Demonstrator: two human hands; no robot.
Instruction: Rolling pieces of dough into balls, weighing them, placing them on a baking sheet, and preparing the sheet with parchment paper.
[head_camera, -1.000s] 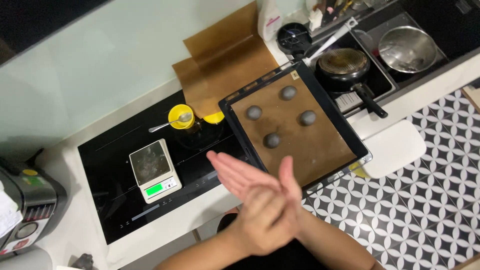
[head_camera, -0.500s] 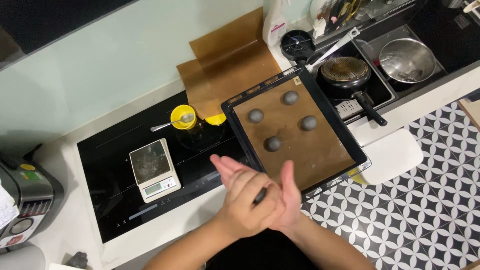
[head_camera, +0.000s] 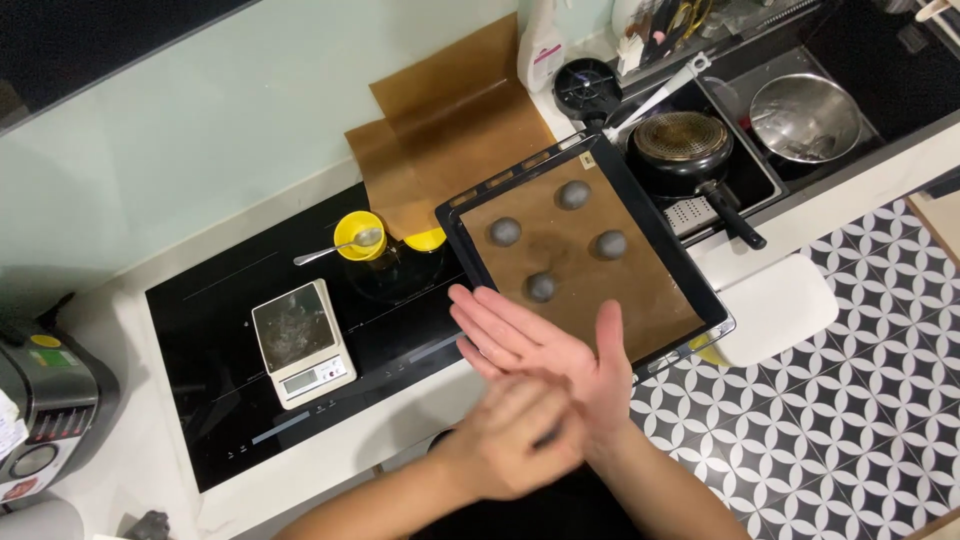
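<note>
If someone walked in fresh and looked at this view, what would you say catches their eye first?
Most likely the two hands pressed palm to palm at the bottom centre, the right hand open on top of the blurred left hand. Just behind them, a dark baking tray lined with brown paper carries four grey dough balls. Left of it, a bright yellow cup with a spoon and a kitchen scale stand out on the black hob.

White worktop (head_camera: 130, 440) carries a black glass cooktop (head_camera: 230, 400) across its middle. On the cooktop: small white kitchen scale (head_camera: 300, 343) at 9 o'clock, yellow cup (head_camera: 358, 236) with a spoon (head_camera: 330, 248) across it at 10 o'clock. Dark baking tray (head_camera: 700, 300), lined brown, sits at 2 o'clock, overhanging the front edge. Brown paper sheets (head_camera: 445, 130) lie at 12 o'clock. Grey appliance (head_camera: 45, 410) at far 9 o'clock.
</note>
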